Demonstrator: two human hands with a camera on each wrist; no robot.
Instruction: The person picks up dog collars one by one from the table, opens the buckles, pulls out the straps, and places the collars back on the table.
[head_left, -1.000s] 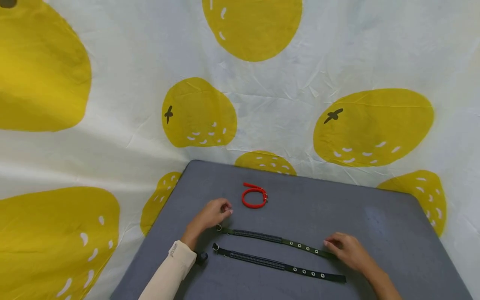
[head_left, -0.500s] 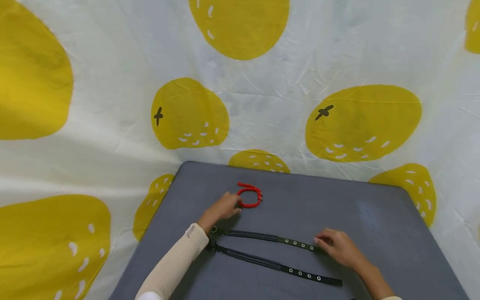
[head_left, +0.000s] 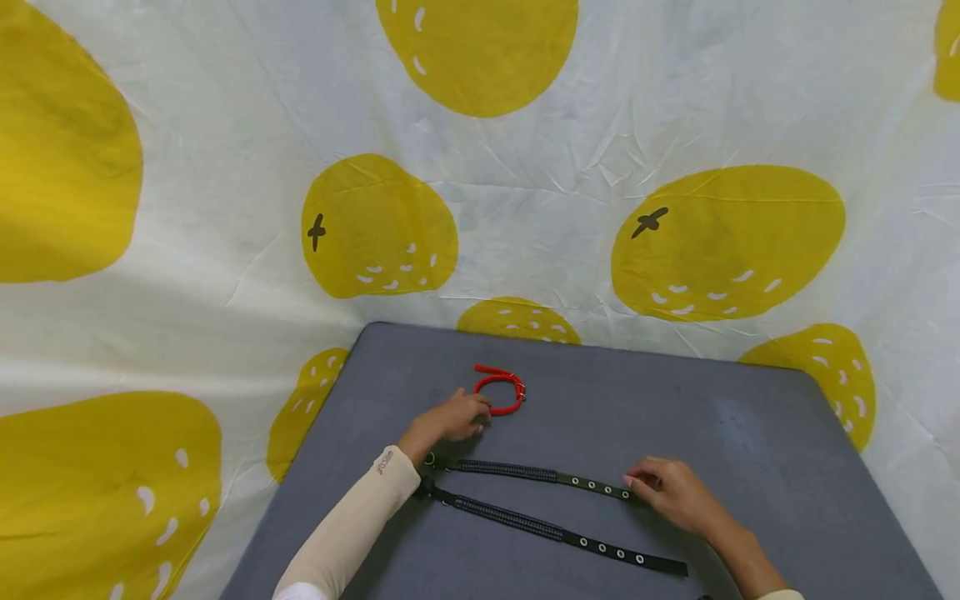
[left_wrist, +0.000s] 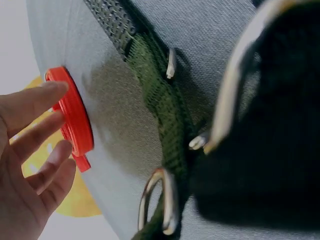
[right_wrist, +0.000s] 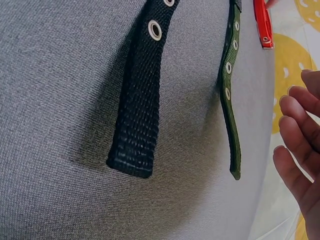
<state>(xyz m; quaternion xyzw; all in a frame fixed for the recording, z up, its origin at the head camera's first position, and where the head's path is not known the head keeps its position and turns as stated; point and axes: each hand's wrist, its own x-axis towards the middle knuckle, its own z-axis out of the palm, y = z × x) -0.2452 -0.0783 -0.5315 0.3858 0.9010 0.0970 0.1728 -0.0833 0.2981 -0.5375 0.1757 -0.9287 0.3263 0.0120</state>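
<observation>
A red collar with a metal buckle lies coiled in a ring towards the back of the table. My left hand reaches over its left side; in the left wrist view the index fingertip lies against the red band, with the fingers loosely bent. Nearer to me a green collar and a black collar lie stretched out roughly parallel, eyelets on the right. My right hand hovers by the green collar's right end. In the right wrist view its relaxed fingers are apart from the green strap and hold nothing.
The collars lie on a grey table with rounded back corners. Behind and to the left hangs a white cloth printed with large yellow fruit. The left forearm, in a beige sleeve, passes over the collars' left ends.
My left hand has moved forward and right from the green collar's buckle end to the red collar. My right hand stays near the green collar's end. The view has shifted slightly.
</observation>
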